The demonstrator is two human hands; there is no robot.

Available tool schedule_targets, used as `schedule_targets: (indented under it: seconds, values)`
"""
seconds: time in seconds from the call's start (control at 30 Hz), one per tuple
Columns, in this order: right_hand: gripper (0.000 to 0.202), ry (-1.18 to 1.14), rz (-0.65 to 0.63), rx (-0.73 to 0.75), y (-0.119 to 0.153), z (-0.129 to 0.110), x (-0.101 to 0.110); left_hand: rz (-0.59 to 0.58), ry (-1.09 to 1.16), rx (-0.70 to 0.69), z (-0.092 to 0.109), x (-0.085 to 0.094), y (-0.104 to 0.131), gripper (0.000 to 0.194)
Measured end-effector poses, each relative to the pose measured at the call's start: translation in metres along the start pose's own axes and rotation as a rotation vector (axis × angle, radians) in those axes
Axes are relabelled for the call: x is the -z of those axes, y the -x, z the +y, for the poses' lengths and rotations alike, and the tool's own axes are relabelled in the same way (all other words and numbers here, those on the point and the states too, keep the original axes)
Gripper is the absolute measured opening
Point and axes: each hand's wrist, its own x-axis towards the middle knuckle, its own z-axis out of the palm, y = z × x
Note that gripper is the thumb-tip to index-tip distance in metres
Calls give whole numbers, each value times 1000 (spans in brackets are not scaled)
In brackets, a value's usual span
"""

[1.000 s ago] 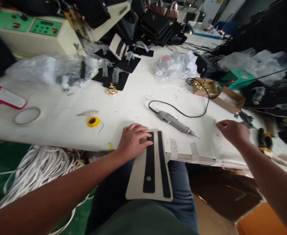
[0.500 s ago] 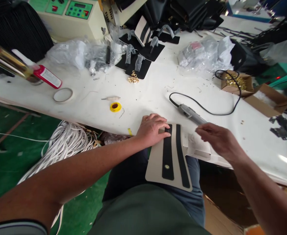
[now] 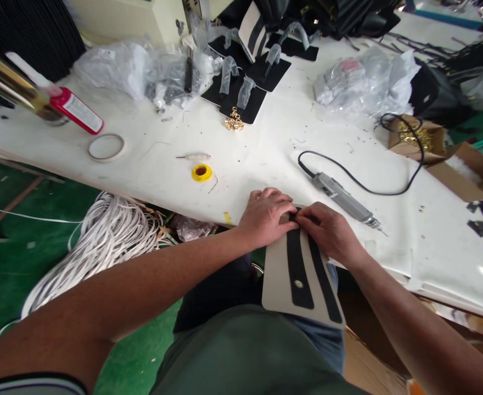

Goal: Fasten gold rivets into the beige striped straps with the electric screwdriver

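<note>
A beige panel [image 3: 276, 280] with two black strips lies over the table edge and my lap; a round metal stud [image 3: 298, 284] sits low on the left strip. At the panel's top left, my left hand [image 3: 266, 216] grips the edge, thumb on the left strip. My right hand [image 3: 327, 227] meets it there, thumb and fingertips pinched together over the strip's upper end. What lies between those fingertips is hidden. Beyond my right hand, a grey corded electric screwdriver [image 3: 346, 203] rests on the table, its bit pointing toward the right front.
On the white table [image 3: 155, 186] are a yellow tape roll [image 3: 201, 173], a thin pointed tool [image 3: 194, 157], a red bottle [image 3: 77, 111] and gold hardware [image 3: 234, 120]. Black panels [image 3: 250, 109], plastic bags [image 3: 367, 82] and a cardboard box of gold parts [image 3: 416, 137] stand farther back.
My right hand has moved left from beside the screwdriver to the panel's upper end, meeting my left hand. The screwdriver now lies fully in sight. The view has shifted slightly.
</note>
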Motion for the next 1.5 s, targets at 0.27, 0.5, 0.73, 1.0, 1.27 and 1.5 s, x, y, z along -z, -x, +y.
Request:
schedule_targets:
  seconds: [0.27,0.5,0.73,1.0,1.27,1.5]
  values:
    - [13,-14,56,-150,-2,-3,-4,-11,6,6,0,0,0,27]
    - [16,-28,-28,-229,-8,-6,1,-36,16,15,1,1,-1,28]
    - [19,-49,-94,-269,-21,-1,8,-46,19,15,0,1,-1,30]
    - [15,-207,-247,-320,-34,1,13,-18,17,8,1,3,-1,31]
    - [28,-139,-105,-180,-17,6,4,-3,-30,8,2,2,-1,29]
    - [29,-45,132,-163,-6,5,32,7,-22,18,4,4,0,27]
